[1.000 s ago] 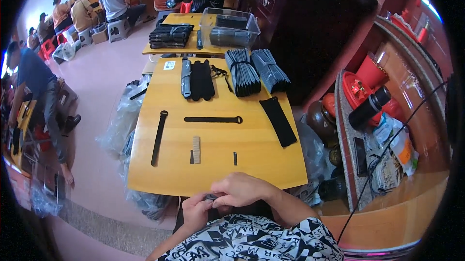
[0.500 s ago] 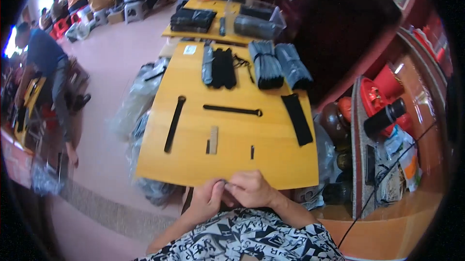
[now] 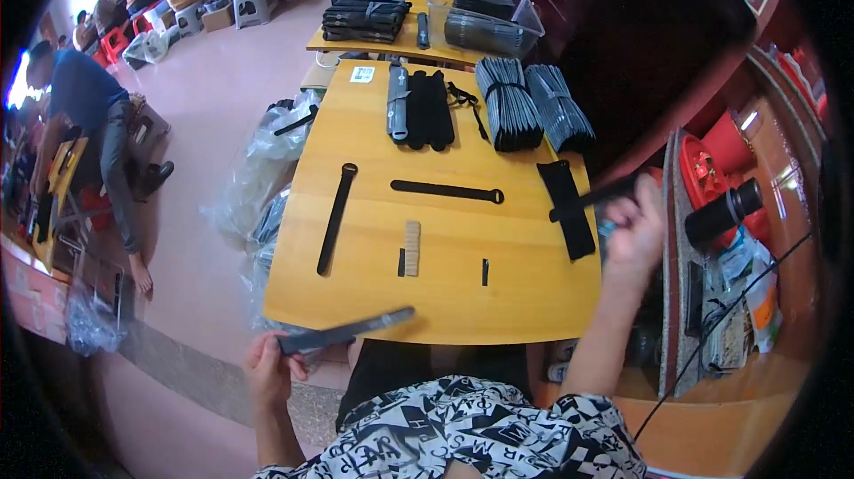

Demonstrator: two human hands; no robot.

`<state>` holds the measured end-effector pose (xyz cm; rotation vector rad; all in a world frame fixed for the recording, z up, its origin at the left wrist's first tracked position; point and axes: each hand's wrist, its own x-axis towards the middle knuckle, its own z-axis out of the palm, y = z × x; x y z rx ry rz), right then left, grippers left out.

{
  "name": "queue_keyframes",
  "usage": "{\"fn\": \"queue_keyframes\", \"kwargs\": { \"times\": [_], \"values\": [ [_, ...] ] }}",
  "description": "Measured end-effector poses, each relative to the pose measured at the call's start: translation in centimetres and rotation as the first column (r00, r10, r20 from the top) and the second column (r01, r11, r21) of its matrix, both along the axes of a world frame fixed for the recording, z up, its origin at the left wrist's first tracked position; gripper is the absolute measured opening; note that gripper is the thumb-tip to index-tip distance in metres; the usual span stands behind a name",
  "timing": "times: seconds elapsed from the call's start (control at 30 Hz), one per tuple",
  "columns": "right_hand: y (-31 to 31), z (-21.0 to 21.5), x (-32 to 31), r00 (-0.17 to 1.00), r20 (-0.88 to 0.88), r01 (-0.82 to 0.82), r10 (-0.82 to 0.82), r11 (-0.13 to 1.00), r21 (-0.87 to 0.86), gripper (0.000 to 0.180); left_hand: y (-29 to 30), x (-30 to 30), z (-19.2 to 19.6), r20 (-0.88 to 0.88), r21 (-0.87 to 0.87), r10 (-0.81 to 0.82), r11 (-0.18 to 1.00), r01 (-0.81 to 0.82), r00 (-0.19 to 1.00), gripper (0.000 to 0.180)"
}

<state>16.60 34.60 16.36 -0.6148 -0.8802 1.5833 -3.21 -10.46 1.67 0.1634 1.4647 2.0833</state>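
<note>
My left hand (image 3: 271, 365), at the table's near left corner, is closed on one end of a flat dark grey strip (image 3: 349, 330), which reaches over the front edge. Out past the right edge, my right hand (image 3: 636, 228) is closed on a black strap (image 3: 592, 198). Its free end crosses above a wide black strip (image 3: 576, 228) lying on the table. Two black straps with ring ends lie apart: one lengthwise (image 3: 336, 221) at left, one crosswise (image 3: 445, 191) in the middle. Nearer me sit a small tan ridged strip (image 3: 412, 248) and a short black piece (image 3: 485, 272).
Two banded bundles of grey-black strips (image 3: 509, 105) and a row of black strips (image 3: 429, 110) occupy the far side of the yellow table (image 3: 356, 297). Behind are a clear plastic bin (image 3: 485, 21) and a black stack (image 3: 365, 18). A co-worker (image 3: 89, 114) sits at left.
My hands were together at the front edge and have parted, left hand leftward, right hand up to the right. A grey strip and a black strap now show in them. The view shifted slightly.
</note>
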Motion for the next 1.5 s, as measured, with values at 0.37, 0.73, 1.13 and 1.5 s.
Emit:
{"fn": "queue_keyframes", "kwargs": {
  "times": [0.37,0.73,1.13,1.5],
  "values": [
    [-1.2,-10.5,-20.1,0.921,0.217,-0.263,0.324,0.927,-0.267,0.01,5.9,4.0,-0.5,0.241,0.269,-0.361,0.917,0.295,0.901,0.029],
    [4.5,-16.2,-16.6,0.884,0.394,-0.102,0.249,0.928,-0.358,0.014,8.2,3.3,-0.9,0.329,0.215,-0.443,0.895,0.39,0.834,0.028],
    [-8.0,-6.7,-8.5,0.403,0.841,-0.782,0.362,0.613,0.111,0.024,11.0,3.6,-0.8,0.318,0.327,-0.429,0.887,0.326,0.846,0.024],
    [-14.9,-8.5,-2.1,0.271,0.953,-0.945,-0.137,0.15,0.291,0.015,12.1,6.8,-0.5,0.37,0.325,-0.255,0.936,0.133,0.893,0.026]
  ]
}}
